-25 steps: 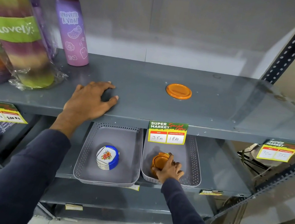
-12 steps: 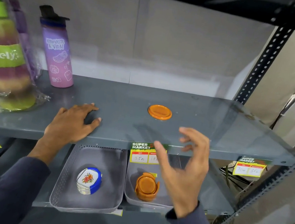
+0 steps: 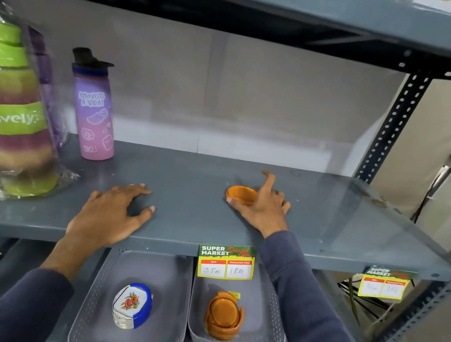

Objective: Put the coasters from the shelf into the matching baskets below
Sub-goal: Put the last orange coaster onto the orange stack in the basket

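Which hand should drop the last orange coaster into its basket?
Right. The right hand already grips the round orange plastic coaster, above the grey perforated basket holding the orange stack. The left hand lies flat on the shelf.

The right hand (image 3: 261,206) covers the near right edge of the orange coaster (image 3: 240,194). The price tag (image 3: 226,262) hides the right basket's (image 3: 271,318) back wall. The wrapped striped bottles (image 3: 6,115) are cut off at the left edge; the far-right tag (image 3: 383,284) is too blurred to read
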Available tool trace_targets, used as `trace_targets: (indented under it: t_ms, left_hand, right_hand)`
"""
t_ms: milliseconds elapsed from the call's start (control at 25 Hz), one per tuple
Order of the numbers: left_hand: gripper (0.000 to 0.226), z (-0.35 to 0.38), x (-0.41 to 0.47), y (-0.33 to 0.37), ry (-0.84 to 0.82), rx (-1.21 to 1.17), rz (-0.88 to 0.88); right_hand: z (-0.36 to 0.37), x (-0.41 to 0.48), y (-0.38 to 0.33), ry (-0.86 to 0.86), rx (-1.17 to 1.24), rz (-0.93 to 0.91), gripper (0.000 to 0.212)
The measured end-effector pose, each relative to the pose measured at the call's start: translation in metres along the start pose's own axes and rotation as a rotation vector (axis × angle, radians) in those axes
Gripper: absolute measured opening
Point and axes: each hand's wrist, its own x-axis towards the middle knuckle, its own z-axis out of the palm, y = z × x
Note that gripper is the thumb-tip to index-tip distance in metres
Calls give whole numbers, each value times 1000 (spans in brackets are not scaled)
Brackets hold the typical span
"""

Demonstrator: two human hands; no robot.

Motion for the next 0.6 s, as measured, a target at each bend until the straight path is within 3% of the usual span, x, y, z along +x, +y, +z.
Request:
trace_targets:
  t_ms: [80,240,600]
  left_hand:
    - [50,-1,0,1,6,-11,-7]
    - [50,-2,1,2,14,-12,-4]
    - [49,-1,-1,3,34,-7,-6]
  right_hand:
    - [6,7,5,-44,-45,6,100]
    - [1,5,1,54,15,-65,91]
    - [-61,-89,-50,624,260,-574,99]
